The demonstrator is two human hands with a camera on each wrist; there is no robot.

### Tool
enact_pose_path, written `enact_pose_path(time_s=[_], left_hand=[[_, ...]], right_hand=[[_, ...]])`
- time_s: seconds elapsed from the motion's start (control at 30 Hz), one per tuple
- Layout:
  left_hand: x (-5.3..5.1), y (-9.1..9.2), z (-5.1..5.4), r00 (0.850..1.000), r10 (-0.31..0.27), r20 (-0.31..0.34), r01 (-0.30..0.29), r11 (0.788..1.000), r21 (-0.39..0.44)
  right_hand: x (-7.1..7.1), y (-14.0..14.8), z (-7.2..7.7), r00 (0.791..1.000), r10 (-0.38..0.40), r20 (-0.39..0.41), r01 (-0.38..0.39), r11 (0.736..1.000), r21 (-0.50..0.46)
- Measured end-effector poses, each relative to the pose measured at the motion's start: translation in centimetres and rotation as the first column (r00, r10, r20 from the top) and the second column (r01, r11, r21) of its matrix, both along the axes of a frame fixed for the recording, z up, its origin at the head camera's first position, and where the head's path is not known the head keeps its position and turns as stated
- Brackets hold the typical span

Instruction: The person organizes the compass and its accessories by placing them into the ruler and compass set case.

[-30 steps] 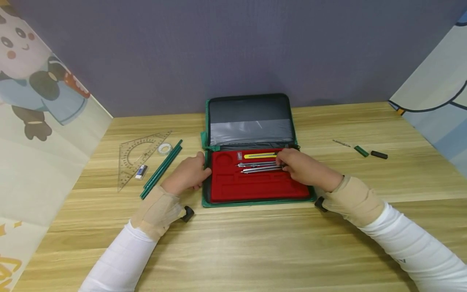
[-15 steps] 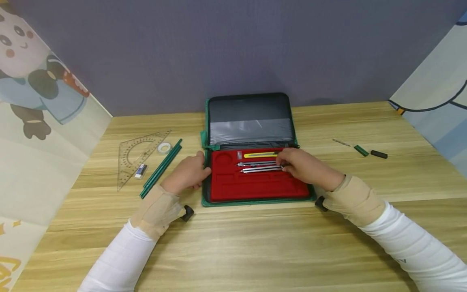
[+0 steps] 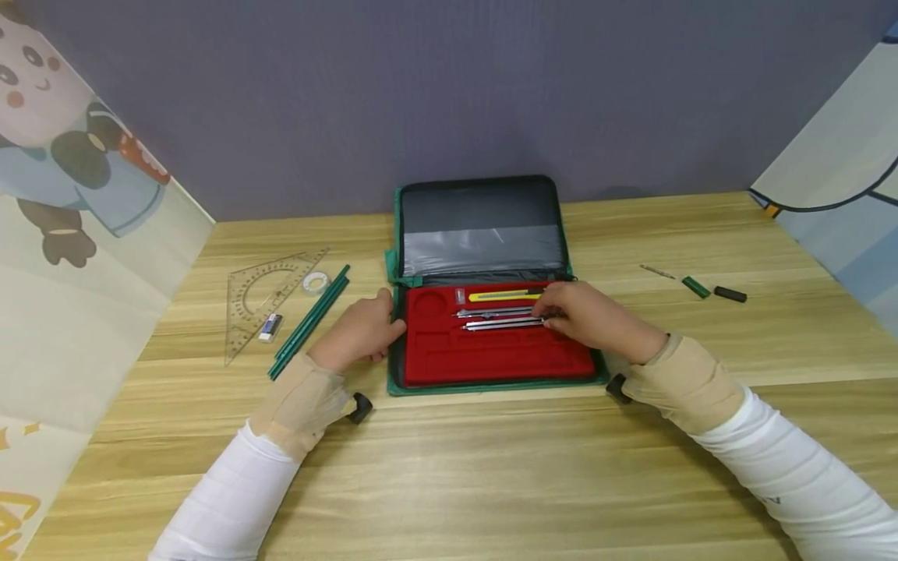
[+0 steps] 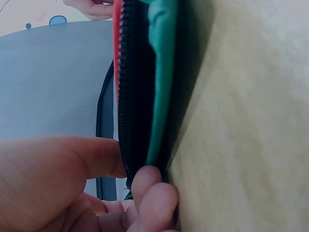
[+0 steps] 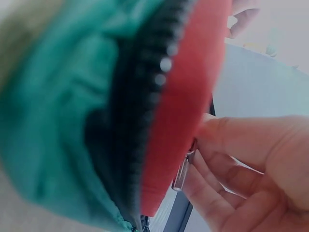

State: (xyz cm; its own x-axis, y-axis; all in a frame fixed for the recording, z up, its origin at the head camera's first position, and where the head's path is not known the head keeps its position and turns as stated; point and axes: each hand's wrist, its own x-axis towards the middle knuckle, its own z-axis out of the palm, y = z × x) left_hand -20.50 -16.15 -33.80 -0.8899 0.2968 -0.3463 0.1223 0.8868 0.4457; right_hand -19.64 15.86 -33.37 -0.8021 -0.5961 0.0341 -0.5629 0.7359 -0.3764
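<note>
A green zippered case [image 3: 484, 204] lies open on the table, its red tray [image 3: 498, 365] facing up. My left hand [image 3: 358, 331] grips the case's left edge; in the left wrist view the thumb is on the zipper [image 4: 124, 106] and fingertips touch the green rim. At the tray's right, my right hand [image 3: 589, 315] pinches the end of a silver drawing compass [image 3: 494, 324] lying in its slot. A metal end [image 5: 181, 176] shows between the fingers in the right wrist view. Another silver drawing instrument [image 3: 484, 313] lies just behind it, partly covered by the fingers.
Behind these sit a yellow utility knife [image 3: 501, 296] and a small clear box [image 3: 460, 296]. Left on the table are a set square [image 3: 242, 312], tape roll [image 3: 316, 283], eraser [image 3: 270, 327] and green pencils [image 3: 309, 327]. Small green [image 3: 695, 287] and black [image 3: 730, 294] pieces lie right.
Both hands keep their places at the case. The right hand's fingers have shifted very slightly on the compass; the view has tilted a little.
</note>
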Motion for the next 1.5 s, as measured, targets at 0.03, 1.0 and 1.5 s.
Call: enact_pose_path(time_s=[0.03,1.0,1.5], left_hand=[[0.00,-0.01,0.01,1.000,0.000,0.000,0.000,1.000,-0.001],[-0.05,0.07,-0.17,1.000,-0.015,-0.010,0.015,1.000,0.003],[0.04,-0.17,-0.18,1.000,-0.020,-0.017,0.020,1.000,0.016]], right_hand=[[-0.01,0.01,0.02,1.000,0.000,0.004,0.000,1.000,-0.002],[-0.18,-0.13,0.02,0.999,-0.044,0.023,0.044,0.999,-0.020],[-0.28,0.34,0.36,0.999,0.034,0.004,-0.034,0.999,-0.003]])
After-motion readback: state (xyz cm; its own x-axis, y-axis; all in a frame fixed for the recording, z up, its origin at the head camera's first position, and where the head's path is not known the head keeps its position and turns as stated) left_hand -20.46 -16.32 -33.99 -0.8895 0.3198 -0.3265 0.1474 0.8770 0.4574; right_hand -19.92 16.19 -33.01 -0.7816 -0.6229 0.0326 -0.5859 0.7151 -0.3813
